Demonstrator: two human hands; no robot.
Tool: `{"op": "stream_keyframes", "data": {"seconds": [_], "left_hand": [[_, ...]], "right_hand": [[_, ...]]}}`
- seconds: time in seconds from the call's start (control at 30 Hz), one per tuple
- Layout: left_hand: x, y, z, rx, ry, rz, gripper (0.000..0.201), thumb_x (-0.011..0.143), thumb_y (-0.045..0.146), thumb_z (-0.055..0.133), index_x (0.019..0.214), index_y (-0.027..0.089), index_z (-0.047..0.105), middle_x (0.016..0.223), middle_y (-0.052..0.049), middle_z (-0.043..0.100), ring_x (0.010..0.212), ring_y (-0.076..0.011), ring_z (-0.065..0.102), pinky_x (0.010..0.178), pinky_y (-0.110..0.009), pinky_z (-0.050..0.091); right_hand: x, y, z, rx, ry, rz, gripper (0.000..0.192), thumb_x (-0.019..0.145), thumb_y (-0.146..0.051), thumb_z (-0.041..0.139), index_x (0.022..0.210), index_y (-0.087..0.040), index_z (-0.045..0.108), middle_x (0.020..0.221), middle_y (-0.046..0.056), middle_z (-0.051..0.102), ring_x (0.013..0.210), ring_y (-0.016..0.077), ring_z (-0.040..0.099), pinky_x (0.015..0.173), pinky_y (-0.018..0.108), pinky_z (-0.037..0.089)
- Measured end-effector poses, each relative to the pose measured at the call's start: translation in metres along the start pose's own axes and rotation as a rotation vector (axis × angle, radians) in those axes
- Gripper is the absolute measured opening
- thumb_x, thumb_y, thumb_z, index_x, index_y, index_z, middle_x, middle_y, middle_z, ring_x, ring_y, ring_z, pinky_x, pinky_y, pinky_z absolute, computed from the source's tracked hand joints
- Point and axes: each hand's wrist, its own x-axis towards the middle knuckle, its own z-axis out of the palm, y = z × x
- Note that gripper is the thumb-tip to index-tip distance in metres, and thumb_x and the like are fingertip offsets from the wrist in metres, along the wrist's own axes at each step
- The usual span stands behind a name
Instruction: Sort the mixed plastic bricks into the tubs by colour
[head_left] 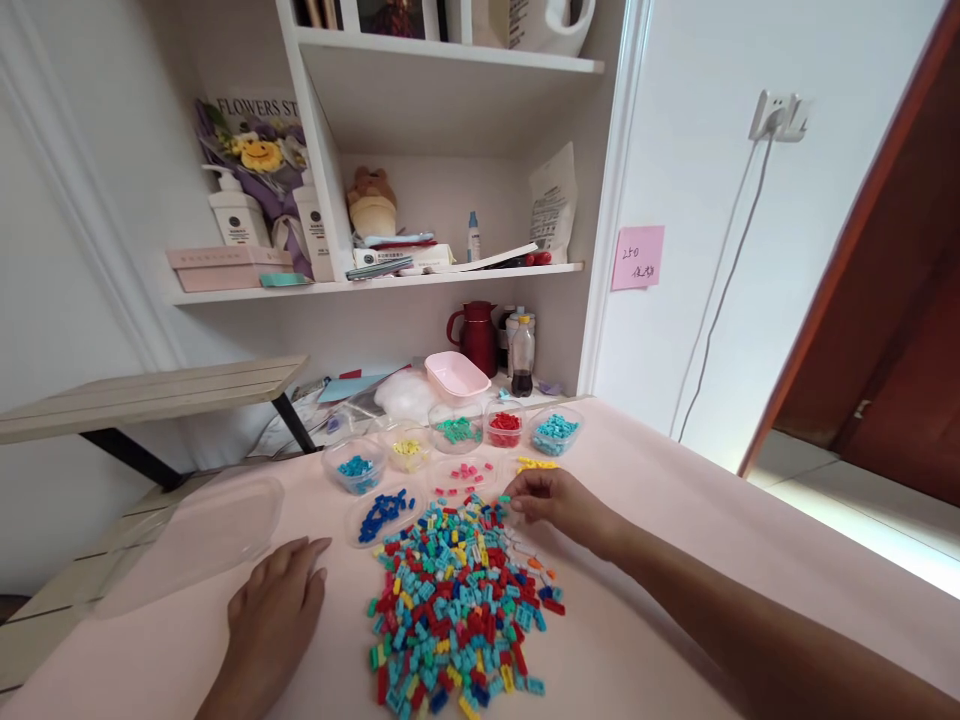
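A heap of small toy building bricks (450, 600) in many colours spreads over the pink table cover. At its upper right edge, my right hand (551, 500) is closed in a pinch, with a small green brick (505, 499) at the fingertips. My left hand (277, 605) lies on the cover left of the heap, fingers stretched out and holding nothing. Behind the heap, dark blue bricks (384, 514) and pink bricks (466, 474) sit on clear lids. Yellow bricks (535, 464) lie just beyond my right hand.
Clear tubs hold blue (355, 468), pale yellow (407, 452), green (458, 431), red (504, 428) and light blue bricks (556, 432). A large clear lid (202, 540) lies at left. Farther back are a pink basin (457, 374), a red jug (478, 340) and a bottle (523, 358).
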Motion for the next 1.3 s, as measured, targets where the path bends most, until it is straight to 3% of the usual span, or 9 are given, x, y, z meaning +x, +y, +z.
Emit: {"op": "stream_keyframes", "data": {"seconds": [0.17,0.23,0.37,0.53,0.63,0.73,0.9,1.1,1.3], "left_hand": [[-0.001,0.003,-0.002,-0.004,-0.015,-0.017,0.048,0.094,0.026,0.026,0.132,0.030,0.054,0.143,-0.003,0.048,0.134,-0.0221,0.037,0.107,-0.045,0.028],[-0.002,0.002,-0.001,-0.015,0.000,-0.012,0.047,0.094,0.026,0.027,0.131,0.031,0.054,0.142,-0.003,0.049,0.133,-0.0220,0.038,0.107,-0.045,0.028],[-0.003,0.000,0.001,-0.026,0.023,-0.004,0.046,0.093,0.025,0.029,0.129,0.031,0.057,0.141,-0.003,0.050,0.132,-0.0219,0.040,0.106,-0.044,0.029],[-0.004,0.001,0.001,-0.027,0.025,0.000,0.046,0.093,0.024,0.029,0.129,0.031,0.056,0.140,-0.004,0.050,0.132,-0.0217,0.040,0.106,-0.045,0.028],[-0.004,0.001,0.001,-0.032,0.011,-0.005,0.046,0.093,0.025,0.028,0.130,0.031,0.055,0.141,-0.004,0.049,0.132,-0.0219,0.039,0.106,-0.045,0.028],[-0.003,0.001,0.000,-0.030,0.004,-0.014,0.046,0.093,0.026,0.028,0.131,0.031,0.055,0.141,-0.003,0.049,0.132,-0.0222,0.039,0.106,-0.046,0.029],[-0.001,0.002,-0.001,-0.029,0.011,-0.016,0.046,0.094,0.028,0.027,0.130,0.030,0.055,0.142,-0.003,0.049,0.132,-0.0230,0.040,0.106,-0.046,0.029],[0.001,0.002,0.000,-0.037,0.024,-0.023,0.046,0.095,0.030,0.025,0.129,0.032,0.056,0.142,-0.002,0.049,0.134,-0.0226,0.037,0.107,-0.047,0.029],[0.007,-0.003,0.005,-0.056,0.064,-0.012,0.044,0.093,0.034,0.027,0.125,0.032,0.058,0.138,-0.002,0.052,0.130,-0.0247,0.041,0.105,-0.047,0.032]], "right_hand": [[0.056,-0.038,-0.007,-0.203,0.245,-0.134,0.013,0.080,-0.028,0.061,0.083,-0.017,0.067,0.070,0.001,0.064,0.059,0.0135,0.059,0.060,0.027,0.048],[0.083,-0.054,-0.008,-0.355,0.382,-0.179,0.011,0.083,-0.026,0.061,0.089,-0.019,0.068,0.081,0.002,0.067,0.070,0.0160,0.062,0.068,0.029,0.049],[0.122,-0.070,-0.010,-0.404,0.438,-0.152,0.023,0.089,-0.029,0.061,0.109,-0.018,0.063,0.106,0.007,0.065,0.095,0.0211,0.061,0.084,0.038,0.051],[0.114,-0.061,-0.006,-0.292,0.441,-0.102,0.021,0.089,-0.027,0.055,0.104,-0.016,0.065,0.080,0.004,0.066,0.061,0.0142,0.062,0.061,0.029,0.050],[0.080,-0.054,-0.004,-0.172,0.343,-0.082,0.024,0.089,-0.033,0.049,0.094,-0.016,0.065,0.067,0.001,0.062,0.051,0.0109,0.057,0.051,0.025,0.046],[0.039,-0.049,-0.007,0.004,0.120,-0.021,0.023,0.084,-0.037,0.056,0.086,-0.016,0.065,0.059,-0.002,0.056,0.047,0.0094,0.050,0.048,0.023,0.040],[-0.008,-0.029,-0.021,-0.062,-0.166,0.085,0.019,0.079,-0.032,0.062,0.087,-0.017,0.070,0.066,-0.001,0.060,0.061,0.0113,0.052,0.056,0.023,0.041],[-0.019,0.005,-0.027,-0.128,-0.285,0.095,0.019,0.074,-0.027,0.069,0.090,-0.019,0.072,0.075,-0.001,0.061,0.069,0.0126,0.052,0.064,0.024,0.040],[-0.024,0.000,-0.034,-0.147,-0.421,0.072,0.034,0.074,-0.028,0.070,0.107,-0.021,0.068,0.076,-0.002,0.054,0.068,0.0111,0.050,0.063,0.023,0.040]]}}
